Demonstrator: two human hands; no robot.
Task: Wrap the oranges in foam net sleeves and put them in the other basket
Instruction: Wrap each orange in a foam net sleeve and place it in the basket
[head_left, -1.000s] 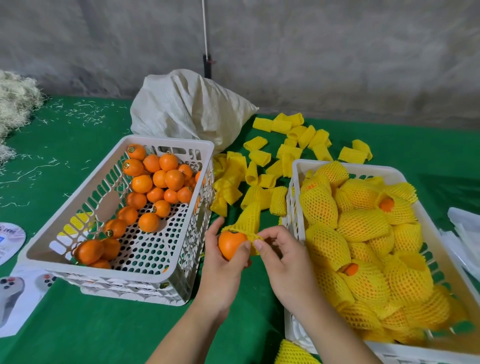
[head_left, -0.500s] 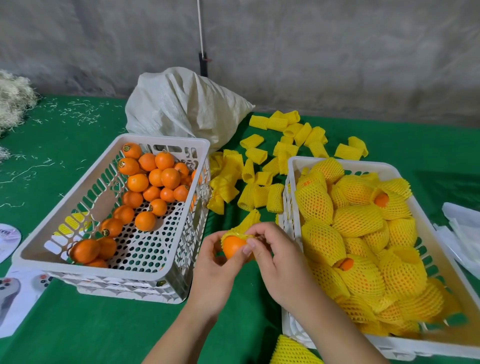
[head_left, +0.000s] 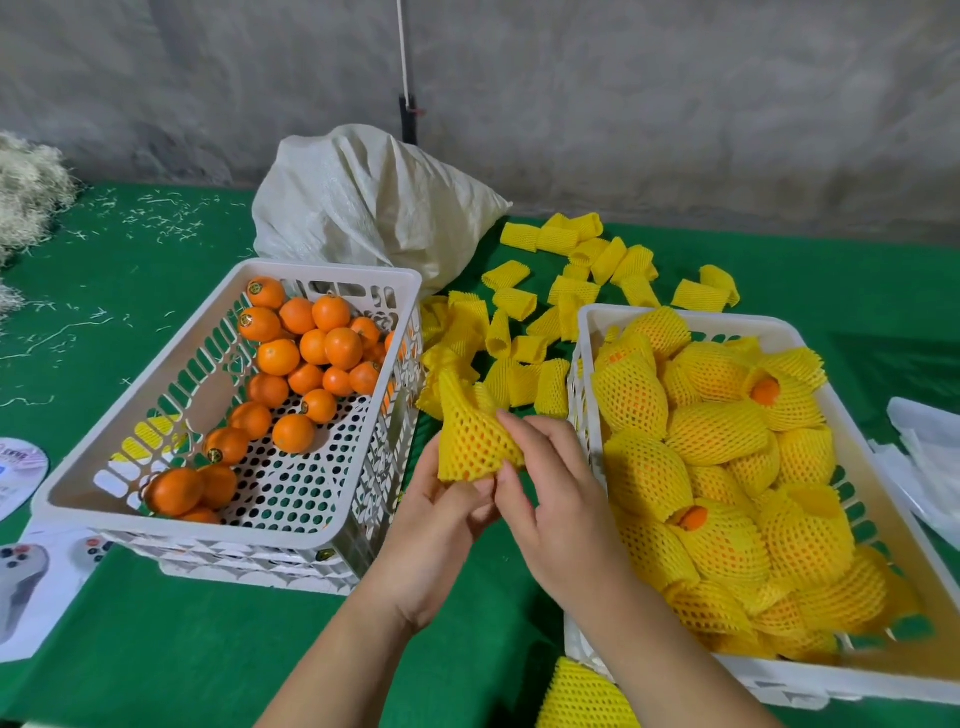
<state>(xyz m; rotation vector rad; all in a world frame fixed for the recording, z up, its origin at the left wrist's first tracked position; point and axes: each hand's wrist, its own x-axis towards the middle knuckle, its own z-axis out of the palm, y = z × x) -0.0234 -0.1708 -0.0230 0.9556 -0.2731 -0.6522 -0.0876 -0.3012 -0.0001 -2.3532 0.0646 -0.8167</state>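
Between the two baskets I hold one orange, now covered by a yellow foam net sleeve (head_left: 475, 439). My left hand (head_left: 441, 514) cups it from below and my right hand (head_left: 550, 488) pinches the sleeve's lower right edge. The left white basket (head_left: 156, 512) holds several bare oranges (head_left: 306, 358). The right white basket (head_left: 587, 322) is filled with several wrapped oranges (head_left: 717, 431). Loose empty sleeves (head_left: 524, 343) lie on the green cloth behind my hands.
A white woven sack (head_left: 363, 208) sits behind the left basket. Printed paper sheets (head_left: 31, 587) lie at the left edge, white plastic (head_left: 924, 457) at the right edge, pale shredded fibre (head_left: 26, 192) at far left. One more sleeved orange (head_left: 582, 696) lies at the bottom edge. A grey wall is behind.
The sleeve has been pulled down over the orange, which was mostly bare a second ago. Both hands have stayed between the baskets.
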